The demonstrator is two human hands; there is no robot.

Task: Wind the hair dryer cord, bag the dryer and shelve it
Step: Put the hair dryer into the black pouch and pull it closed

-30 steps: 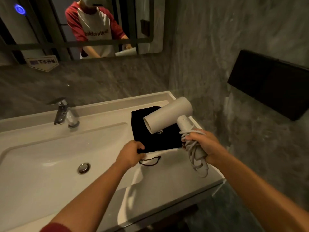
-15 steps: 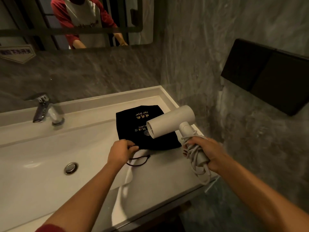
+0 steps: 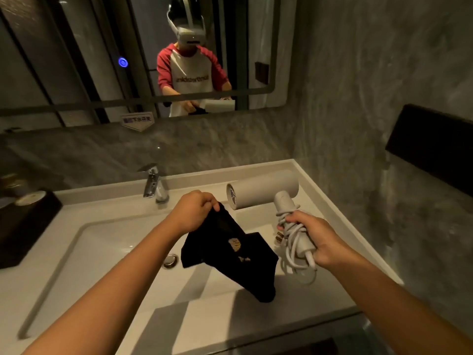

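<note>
Left hand [image 3: 194, 213]: closed, pinching the top edge of the black bag [image 3: 230, 254] at frame centre; the bag hangs limp over the sink [image 3: 84, 254], its low corner close above the tabletop [image 3: 332, 254], and whether it touches I cannot tell.

Right hand [image 3: 314, 239]: closed around the dryer [image 3: 263, 193] handle and the wound cord [image 3: 294, 249] together, right of centre; the barrel points left, toward the bag.

Stage, as I judge it: winding is done; bagging has not begun; no shelf is in view.

Bag mouth: held at one spot only, so the opening looks collapsed. With both hands busy, nothing spreads it, and the barrel may push the cloth aside rather than go in.

Cord: the lower loops sag below the fist at lower right. They are the likely snag on the bag's rim; if the grip relaxes to reposition, the coil may spill and need rewinding.

Plug: something brass-coloured shows beside the fingers [image 3: 289, 221], perhaps the prongs; too small to be sure. Prongs could catch the fabric.

Sink: sits right under the bag, with the tap [image 3: 153, 185] just behind the left hand. A slipped bag would land in the basin, and I cannot tell whether that is wet.

Dryer weight: once it is inside, a one-point pinch may let the cloth slide free.
</note>
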